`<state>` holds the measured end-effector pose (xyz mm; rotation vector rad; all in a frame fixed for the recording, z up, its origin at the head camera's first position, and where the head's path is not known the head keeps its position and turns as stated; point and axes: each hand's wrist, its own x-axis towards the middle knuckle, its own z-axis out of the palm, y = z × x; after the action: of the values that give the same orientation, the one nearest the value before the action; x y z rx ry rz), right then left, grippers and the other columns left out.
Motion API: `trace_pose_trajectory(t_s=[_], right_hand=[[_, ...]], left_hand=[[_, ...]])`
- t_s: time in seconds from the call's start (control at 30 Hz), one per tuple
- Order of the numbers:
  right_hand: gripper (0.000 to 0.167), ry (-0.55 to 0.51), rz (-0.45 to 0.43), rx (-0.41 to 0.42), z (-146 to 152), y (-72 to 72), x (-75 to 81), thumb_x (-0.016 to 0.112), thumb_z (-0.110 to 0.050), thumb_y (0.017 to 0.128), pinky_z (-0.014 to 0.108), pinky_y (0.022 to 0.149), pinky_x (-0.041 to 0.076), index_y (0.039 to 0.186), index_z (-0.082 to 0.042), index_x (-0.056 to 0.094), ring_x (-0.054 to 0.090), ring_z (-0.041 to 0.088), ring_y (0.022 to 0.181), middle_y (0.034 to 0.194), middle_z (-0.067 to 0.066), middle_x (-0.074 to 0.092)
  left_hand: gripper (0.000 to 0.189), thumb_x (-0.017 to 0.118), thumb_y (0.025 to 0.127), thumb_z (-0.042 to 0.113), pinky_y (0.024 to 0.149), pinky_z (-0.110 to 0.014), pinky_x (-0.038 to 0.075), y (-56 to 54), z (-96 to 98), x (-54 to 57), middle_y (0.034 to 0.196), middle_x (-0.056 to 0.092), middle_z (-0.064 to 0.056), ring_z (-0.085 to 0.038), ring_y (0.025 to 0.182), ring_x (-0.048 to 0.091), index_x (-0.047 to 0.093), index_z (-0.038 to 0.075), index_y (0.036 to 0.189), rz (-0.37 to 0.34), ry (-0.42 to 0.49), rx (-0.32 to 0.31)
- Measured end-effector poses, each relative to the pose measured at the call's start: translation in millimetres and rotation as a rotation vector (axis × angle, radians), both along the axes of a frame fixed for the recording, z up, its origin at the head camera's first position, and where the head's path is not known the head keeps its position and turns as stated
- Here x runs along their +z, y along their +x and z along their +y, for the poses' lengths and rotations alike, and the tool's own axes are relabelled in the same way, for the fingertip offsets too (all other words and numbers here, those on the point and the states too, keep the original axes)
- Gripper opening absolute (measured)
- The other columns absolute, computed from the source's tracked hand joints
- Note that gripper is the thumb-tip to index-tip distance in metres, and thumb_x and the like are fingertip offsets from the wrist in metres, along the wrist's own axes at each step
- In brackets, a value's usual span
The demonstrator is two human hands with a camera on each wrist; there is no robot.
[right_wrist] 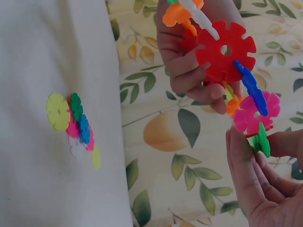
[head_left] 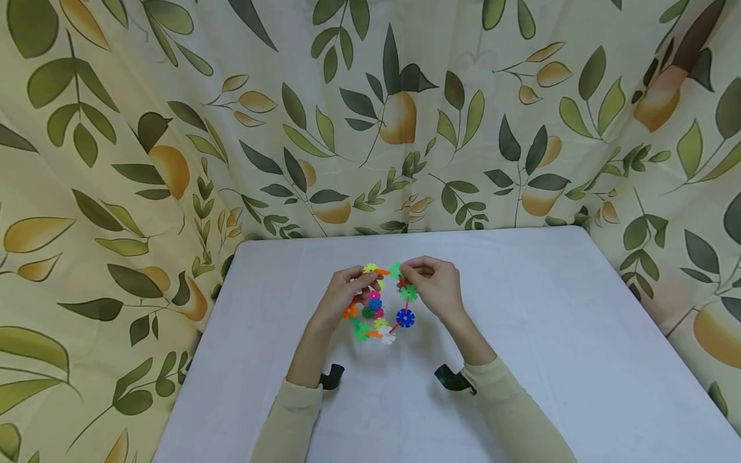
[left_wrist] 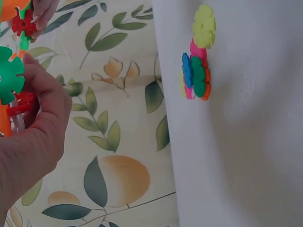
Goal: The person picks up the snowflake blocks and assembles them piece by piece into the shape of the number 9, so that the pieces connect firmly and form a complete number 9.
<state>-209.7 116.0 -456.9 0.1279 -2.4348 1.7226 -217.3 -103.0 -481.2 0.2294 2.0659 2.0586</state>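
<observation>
A loop-shaped chain of slotted plastic snowflake discs (head_left: 406, 317) hangs between both hands, its pieces green, orange, red, blue and white. My left hand (head_left: 338, 299) grips the chain's left side between thumb and curled fingers; they hide some discs there. On the other side, my right hand (head_left: 438, 288) pinches the chain near its top right. In the right wrist view its fingertips hold a green disc (right_wrist: 263, 139) that joins a pink disc (right_wrist: 251, 113). A small cluster of loose discs (left_wrist: 198, 78), yellow, pink, blue and green among them, lies on the table below the raised chain.
A white-covered table (head_left: 521, 308) stretches under both arms. Behind it and at both sides hangs a leaf-and-fruit patterned curtain (head_left: 451, 161). Black wrist-worn devices (head_left: 453, 379) jut inward beneath each wrist.
</observation>
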Motion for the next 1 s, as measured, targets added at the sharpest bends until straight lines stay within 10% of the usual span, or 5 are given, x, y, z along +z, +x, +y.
trace_pose_trajectory(t_s=[1.0], right_hand=[[0.024,-0.051,-0.027,0.083,6.0,0.8,2.7,0.078,-0.029,0.096,0.027,0.070,0.060,0.105,-0.007,0.081,0.076,0.022,0.078,0.093,0.009,0.079]], left_hand=[[0.044,0.062,0.105,0.038,0.053,-0.018,0.039,3.1,-1.0,2.5,0.078,0.051,-0.001,-0.013,0.058,0.040,0.068,-0.005,0.113,-0.022,0.103,-0.053]])
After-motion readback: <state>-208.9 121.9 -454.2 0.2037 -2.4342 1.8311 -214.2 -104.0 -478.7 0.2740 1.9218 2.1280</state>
